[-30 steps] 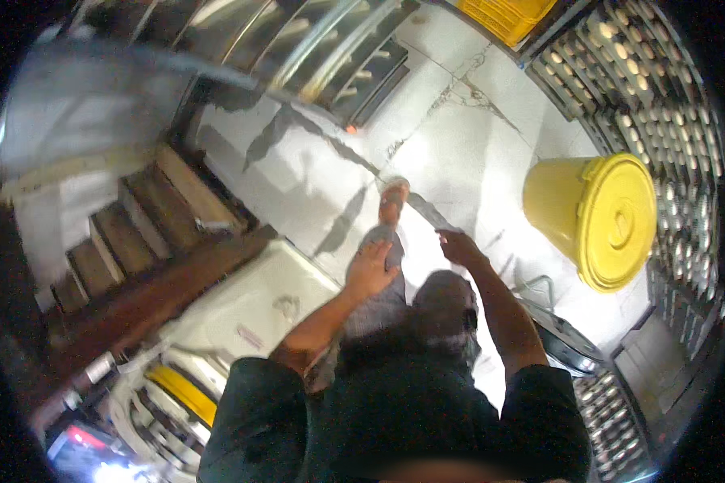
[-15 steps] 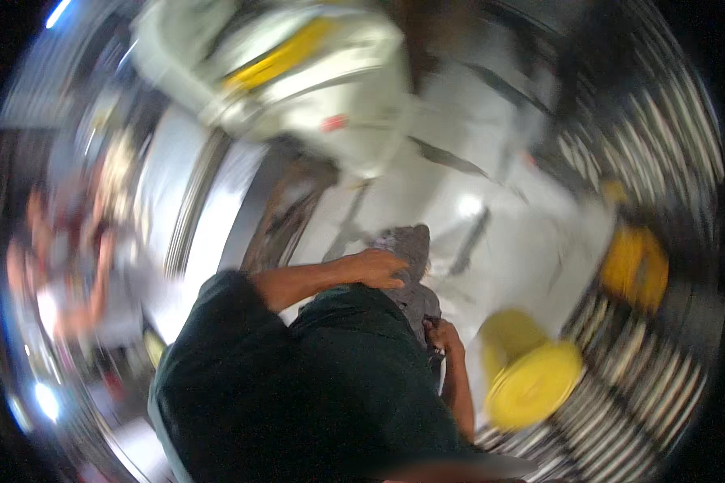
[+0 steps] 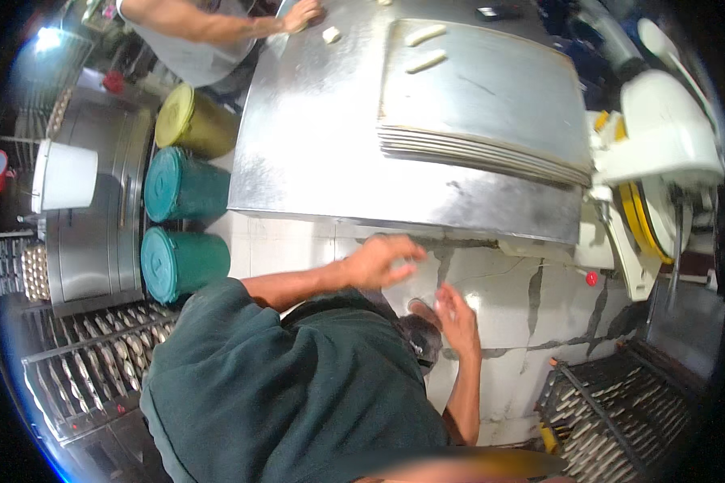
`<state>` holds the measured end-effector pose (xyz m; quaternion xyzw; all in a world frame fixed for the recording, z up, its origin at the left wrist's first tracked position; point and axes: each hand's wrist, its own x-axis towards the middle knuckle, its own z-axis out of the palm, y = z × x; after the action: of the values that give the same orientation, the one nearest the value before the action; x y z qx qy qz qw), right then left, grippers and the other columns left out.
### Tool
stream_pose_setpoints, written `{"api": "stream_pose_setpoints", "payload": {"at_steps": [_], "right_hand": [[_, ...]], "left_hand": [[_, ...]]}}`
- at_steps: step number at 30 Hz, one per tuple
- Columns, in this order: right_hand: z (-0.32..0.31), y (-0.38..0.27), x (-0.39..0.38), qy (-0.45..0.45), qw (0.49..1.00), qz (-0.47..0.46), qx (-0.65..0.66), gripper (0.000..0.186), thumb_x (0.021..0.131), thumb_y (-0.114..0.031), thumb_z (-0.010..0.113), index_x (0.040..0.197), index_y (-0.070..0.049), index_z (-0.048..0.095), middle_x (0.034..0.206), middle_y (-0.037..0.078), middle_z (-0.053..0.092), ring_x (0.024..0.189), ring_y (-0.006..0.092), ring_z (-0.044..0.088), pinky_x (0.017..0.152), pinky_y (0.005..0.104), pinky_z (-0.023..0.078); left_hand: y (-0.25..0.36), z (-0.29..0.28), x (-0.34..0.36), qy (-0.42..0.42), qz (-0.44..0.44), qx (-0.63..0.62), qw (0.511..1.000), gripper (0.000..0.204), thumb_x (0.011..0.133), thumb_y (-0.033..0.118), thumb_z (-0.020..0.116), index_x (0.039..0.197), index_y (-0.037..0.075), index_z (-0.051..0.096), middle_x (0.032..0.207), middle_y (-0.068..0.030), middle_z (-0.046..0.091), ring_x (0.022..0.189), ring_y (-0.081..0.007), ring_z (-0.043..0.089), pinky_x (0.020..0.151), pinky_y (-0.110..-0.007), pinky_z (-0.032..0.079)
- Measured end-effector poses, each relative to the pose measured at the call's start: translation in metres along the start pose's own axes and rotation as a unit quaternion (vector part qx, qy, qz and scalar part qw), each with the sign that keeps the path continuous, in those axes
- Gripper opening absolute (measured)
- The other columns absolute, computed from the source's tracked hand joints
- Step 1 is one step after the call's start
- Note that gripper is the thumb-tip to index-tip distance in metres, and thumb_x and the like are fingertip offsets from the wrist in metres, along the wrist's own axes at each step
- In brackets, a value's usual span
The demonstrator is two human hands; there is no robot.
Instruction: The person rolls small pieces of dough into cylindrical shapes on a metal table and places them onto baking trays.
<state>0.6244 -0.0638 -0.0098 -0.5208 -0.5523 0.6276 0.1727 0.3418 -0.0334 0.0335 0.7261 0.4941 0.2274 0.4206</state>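
My left hand [image 3: 383,262] hovers just short of the metal worktable's [image 3: 314,153] near edge, its fingers loosely spread and nothing in them. To its right and slightly nearer, my right hand [image 3: 457,315] is raised above the floor with its fingers apart, also bare. Across the table lies a stack of flat metal baking trays [image 3: 499,97]. Two pale dough sticks, one farther dough stick [image 3: 425,35] and one nearer dough stick [image 3: 426,62], rest on the top tray's left side. A small dough piece [image 3: 331,35] sits on the bare tabletop left of the trays.
Another person's hand [image 3: 302,14] rests at the table's far left. Left stand a yellow lidded bin [image 3: 189,121] and two green ones, the nearer green bin [image 3: 184,264] closest. A white machine [image 3: 660,129] is at right. Racks of dough strips, including the right rack [image 3: 620,410], flank me.
My view has swung round from the floor and white machine to the worktable. Both hands have left my clothing at the waist and risen in front of me; my right hand has opened.
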Motion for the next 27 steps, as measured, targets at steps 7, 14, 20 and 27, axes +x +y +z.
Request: {"api": "stream_pose_setpoints", "payload": {"at_steps": [7, 14, 20, 27], "right_hand": [[0.093, -0.184, 0.177, -0.019, 0.954, -0.274, -0.121, 0.038, 0.093, -0.010, 0.071, 0.129, -0.003, 0.066, 0.115, 0.016, 0.073, 0.104, 0.0317, 0.070, 0.092, 0.0403, 0.056], [0.080, -0.294, 0.320, -0.061, 0.919, -0.320, -0.223, 0.035, 0.090, -0.012, 0.073, 0.124, -0.002, 0.069, 0.111, 0.018, 0.074, 0.104, 0.0351, 0.071, 0.091, 0.0414, 0.055], [0.033, -0.404, 0.569, 0.105, 0.867, -0.312, -0.374, 0.038, 0.091, -0.021, 0.071, 0.122, 0.000, 0.065, 0.122, 0.027, 0.069, 0.113, 0.0414, 0.068, 0.097, 0.0469, 0.054], [0.048, -0.402, 0.717, 0.217, 0.795, -0.333, -0.458, 0.028, 0.088, -0.007, 0.067, 0.114, -0.001, 0.063, 0.105, 0.030, 0.064, 0.106, 0.0502, 0.065, 0.089, 0.0536, 0.055]], "left_hand": [[-0.178, -0.184, 0.050, 0.351, -0.117, 0.165, 0.914, 0.051, 0.090, 0.019, 0.071, 0.135, 0.002, 0.056, 0.131, -0.0220, 0.061, 0.126, -0.0397, 0.057, 0.108, -0.048, 0.046], [-0.270, -0.328, 0.201, 0.511, -0.055, 0.249, 0.821, 0.063, 0.086, 0.019, 0.075, 0.143, 0.005, 0.052, 0.144, -0.0240, 0.051, 0.133, -0.0424, 0.050, 0.114, -0.048, 0.042], [-0.284, -0.352, 0.246, 0.478, -0.079, 0.161, 0.860, 0.044, 0.087, 0.014, 0.075, 0.127, 0.003, 0.062, 0.127, -0.0204, 0.055, 0.116, -0.0389, 0.058, 0.099, -0.045, 0.051], [-0.269, -0.346, 0.248, 0.490, -0.099, 0.098, 0.861, 0.036, 0.088, 0.009, 0.070, 0.123, 0.004, 0.063, 0.125, -0.0205, 0.053, 0.112, -0.0395, 0.059, 0.096, -0.045, 0.052]]}}
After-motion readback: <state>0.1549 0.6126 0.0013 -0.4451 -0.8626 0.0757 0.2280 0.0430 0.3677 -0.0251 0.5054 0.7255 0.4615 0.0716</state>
